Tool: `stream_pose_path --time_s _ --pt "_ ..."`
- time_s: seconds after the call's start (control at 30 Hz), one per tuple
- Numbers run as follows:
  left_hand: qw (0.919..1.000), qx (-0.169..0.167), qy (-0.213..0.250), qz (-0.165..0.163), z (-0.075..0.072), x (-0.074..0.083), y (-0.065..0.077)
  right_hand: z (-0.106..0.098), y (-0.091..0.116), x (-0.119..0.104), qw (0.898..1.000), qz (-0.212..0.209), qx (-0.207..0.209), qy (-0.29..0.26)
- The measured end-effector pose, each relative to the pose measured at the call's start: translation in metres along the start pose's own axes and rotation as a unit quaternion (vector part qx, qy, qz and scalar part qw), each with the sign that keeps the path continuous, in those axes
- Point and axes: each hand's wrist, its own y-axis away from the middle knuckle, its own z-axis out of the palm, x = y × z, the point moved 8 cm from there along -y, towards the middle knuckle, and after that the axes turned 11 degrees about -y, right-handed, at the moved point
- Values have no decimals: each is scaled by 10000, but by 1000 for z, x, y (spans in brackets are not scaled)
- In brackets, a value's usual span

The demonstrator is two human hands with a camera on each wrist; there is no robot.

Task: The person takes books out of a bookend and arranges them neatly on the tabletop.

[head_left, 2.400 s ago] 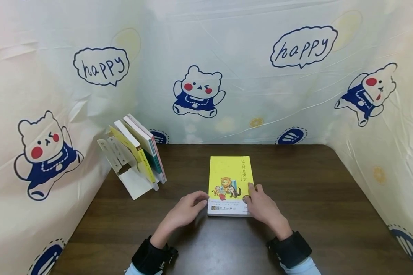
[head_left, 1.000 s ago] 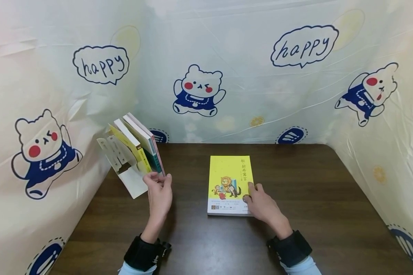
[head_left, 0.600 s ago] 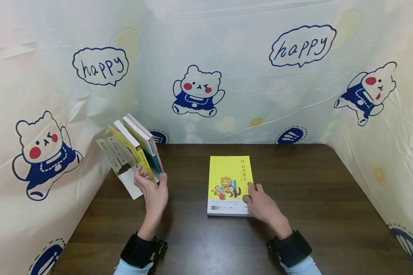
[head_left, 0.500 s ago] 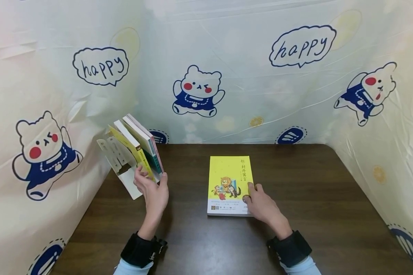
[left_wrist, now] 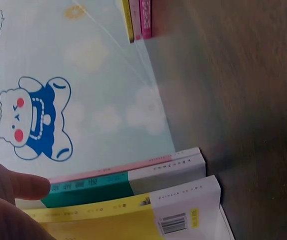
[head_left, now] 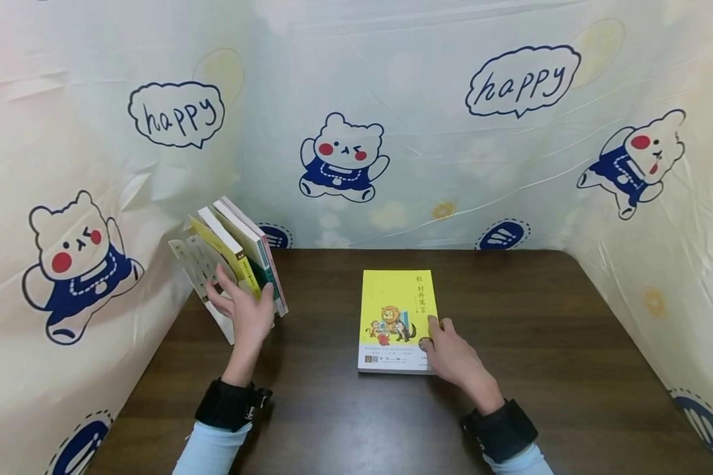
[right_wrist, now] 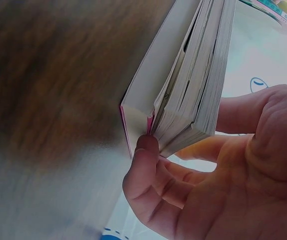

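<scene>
My right hand (head_left: 459, 359) grips the near right corner of a small stack of books (right_wrist: 183, 110) lying on the table. The top one is a yellow book (head_left: 392, 297) with a cartoon lion on its cover. In the right wrist view the thumb lies on one face and curled fingers (right_wrist: 143, 172) are at the lower edge. My left hand (head_left: 243, 313) is spread in front of the leaning books in a white bookend (head_left: 190, 260). Its thumb (left_wrist: 31, 186) is at a teal-spined book (left_wrist: 91, 187), above a yellow book (left_wrist: 98, 225) in the left wrist view; its fingertips are out of that view.
The dark wooden table (head_left: 511, 310) runs back to a printed cloth wall (head_left: 440, 158) with bears. Cloth (head_left: 95, 264) also closes in the left side, right by the bookend. Black bands (head_left: 228, 404) are strapped on both wrists.
My left hand has left the stack's left edge and moved left to the bookend, its fingers now spread further left across the books. My right hand has stayed on the stack.
</scene>
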Motion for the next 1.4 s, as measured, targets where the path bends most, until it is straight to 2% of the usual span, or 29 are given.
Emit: stream_pose_path --time_s 0.13,0.33,0.5,0.67,0.87,1.4 --pt "9997 -227 -43 -108 5 -6 -7 1 -1 1 10000 12 10 8" --pt "9991 -392 -102 -79 10 -8 -13 0 0 1 10000 31 19 -14" --pt "9980 -604 -151 -140 14 -7 -13 -1 0 0 10000 11 23 8" --pt "9970 -750 25 -164 16 -5 -13 -2 0 -2 10000 -17 45 -7" --pt "9970 -705 224 -238 13 -5 -13 -2 1 -1 10000 55 25 7" --pt "9976 -597 -162 -311 11 -11 -22 2 0 4 9998 171 -39 -56"
